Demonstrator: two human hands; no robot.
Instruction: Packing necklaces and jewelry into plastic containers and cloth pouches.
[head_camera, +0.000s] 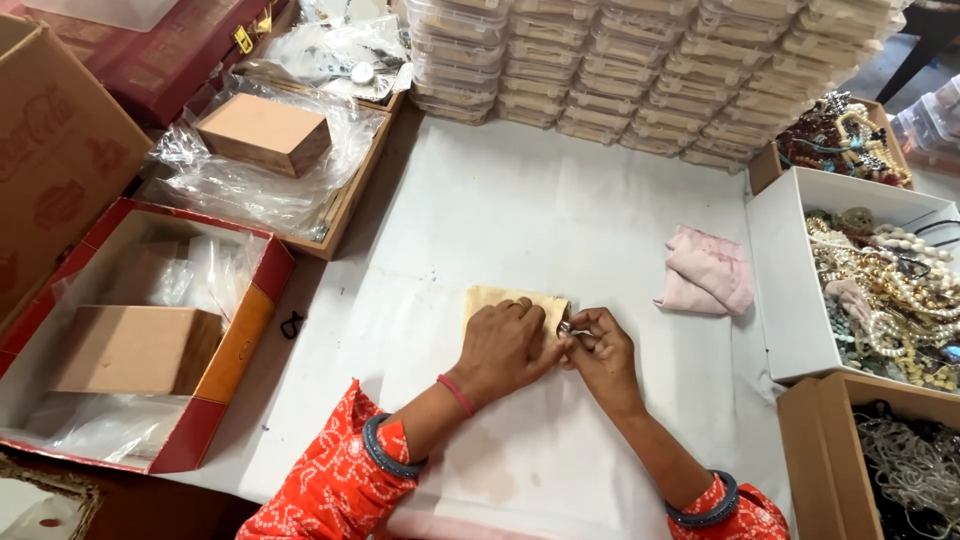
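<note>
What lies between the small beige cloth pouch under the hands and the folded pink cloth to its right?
Head view: only bare white table cover separates the small beige cloth pouch from the folded pink cloth.
</note>
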